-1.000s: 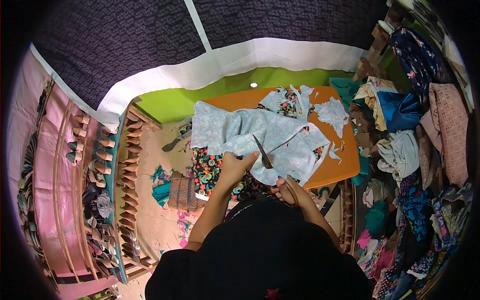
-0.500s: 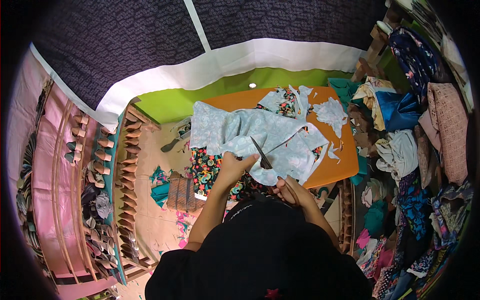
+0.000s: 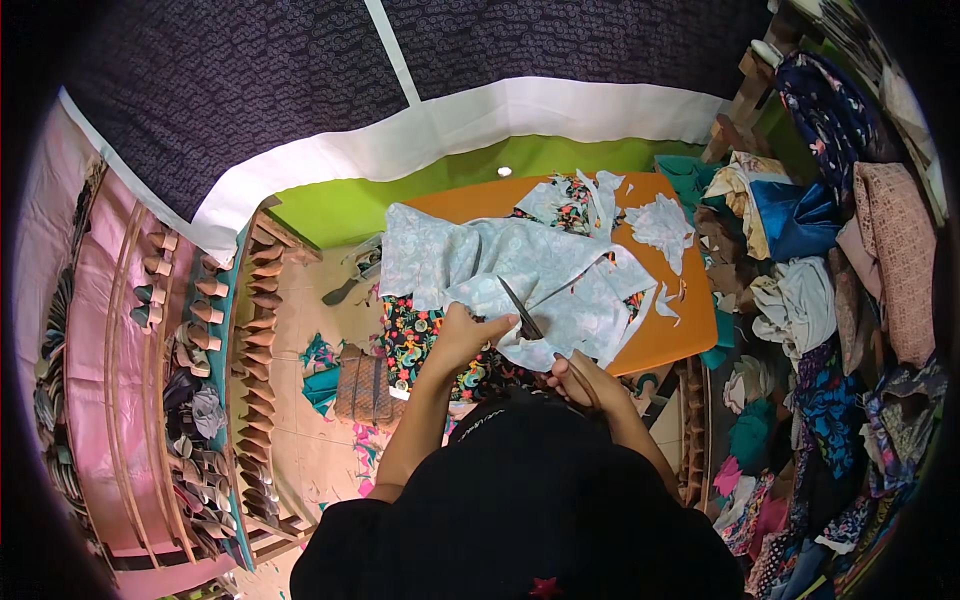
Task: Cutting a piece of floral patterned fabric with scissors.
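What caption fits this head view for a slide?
Right hand cuts light blue fabric with scissors; left hand steadies it.

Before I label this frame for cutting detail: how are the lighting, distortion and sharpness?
Head view: even, soft light, no harsh glare; strong fisheye bending at the dark rim; the scissors and pale blue fabric sit near centre, small but reasonably sharp; the right hand is partly hidden by dark clothing.

Orange table (image 3: 668,338), green floor (image 3: 420,190)
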